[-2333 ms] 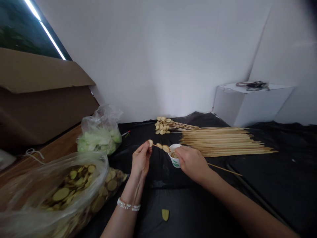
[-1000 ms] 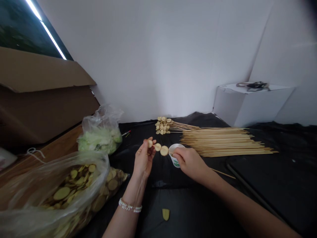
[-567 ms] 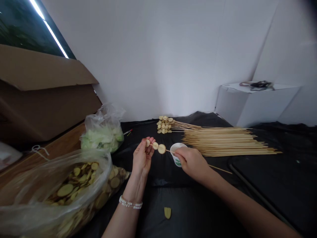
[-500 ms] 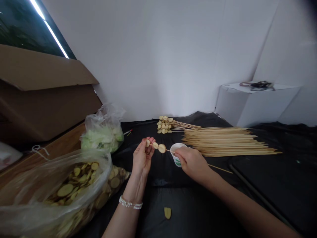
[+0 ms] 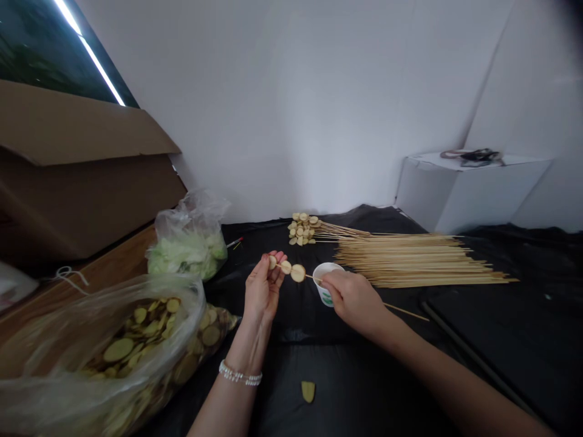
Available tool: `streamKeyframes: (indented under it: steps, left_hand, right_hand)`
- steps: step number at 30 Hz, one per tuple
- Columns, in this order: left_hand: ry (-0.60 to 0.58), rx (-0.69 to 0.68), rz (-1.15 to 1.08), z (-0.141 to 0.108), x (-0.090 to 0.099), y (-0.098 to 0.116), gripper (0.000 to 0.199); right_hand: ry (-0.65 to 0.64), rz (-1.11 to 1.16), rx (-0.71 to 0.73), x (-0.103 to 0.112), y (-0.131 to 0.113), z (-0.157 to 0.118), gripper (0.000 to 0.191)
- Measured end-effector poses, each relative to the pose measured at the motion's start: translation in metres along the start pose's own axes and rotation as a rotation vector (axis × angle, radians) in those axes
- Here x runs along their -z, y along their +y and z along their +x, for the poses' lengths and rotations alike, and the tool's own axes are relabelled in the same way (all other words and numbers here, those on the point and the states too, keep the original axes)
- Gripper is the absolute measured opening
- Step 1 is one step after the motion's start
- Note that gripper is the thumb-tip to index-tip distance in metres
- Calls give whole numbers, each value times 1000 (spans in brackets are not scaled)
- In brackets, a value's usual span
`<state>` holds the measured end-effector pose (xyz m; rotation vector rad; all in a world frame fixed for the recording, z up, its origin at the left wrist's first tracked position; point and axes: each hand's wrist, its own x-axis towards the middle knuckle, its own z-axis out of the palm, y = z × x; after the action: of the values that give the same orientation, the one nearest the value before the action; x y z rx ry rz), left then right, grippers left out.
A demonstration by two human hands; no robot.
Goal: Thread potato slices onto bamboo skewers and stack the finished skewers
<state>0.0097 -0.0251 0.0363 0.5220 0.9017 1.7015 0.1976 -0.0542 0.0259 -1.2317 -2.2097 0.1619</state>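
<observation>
Between my hands runs a thin wooden skewer [image 5: 407, 312] with three pale potato slices [image 5: 297, 273] threaded near its left end. My left hand [image 5: 262, 285] pinches the outermost slice between thumb and fingers. Closed round the skewer's shaft is my right hand [image 5: 353, 297], with the free end sticking out to the right behind the wrist. A white paper cup [image 5: 324, 292] with a green print stands just behind my right fingers, which partly cover it. One loose potato slice [image 5: 308, 391] lies on the black cover [image 5: 286, 358] in front of me.
An open plastic bag of potato slices [image 5: 200, 303] lies at the left, with a bag of pale green vegetable pieces [image 5: 191, 249] behind it. Finished potato skewers [image 5: 303, 229] and a pile of bare skewers [image 5: 423, 261] lie at the back. Boxes flank both sides, one cardboard [image 5: 91, 182], one white [image 5: 473, 188].
</observation>
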Motion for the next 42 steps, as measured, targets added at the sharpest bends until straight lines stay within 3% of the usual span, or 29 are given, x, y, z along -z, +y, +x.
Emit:
streamKeyframes:
  steps: [5,13,24,34,42]
  left_hand:
    - [2,-1,2,0,0,-1,16]
    - [-29,-3,-1,0,0,-2,15]
    - [0,30,-14,-3,-3,0,17]
    - [-36,68,-16,-3,-3,-2,24]
    - [-69,62,15,-2,-1,-4,25]
  right_hand:
    - [13,-96,18,-1,-3,-2,23]
    - [-35,198,-17,0,0,1,26]
    - [54,-163,75,-2,-2,-3,24]
    - [9,-56,-45,2,-1,1,24]
    - [-6,-120,18,0,-3,-2,22]
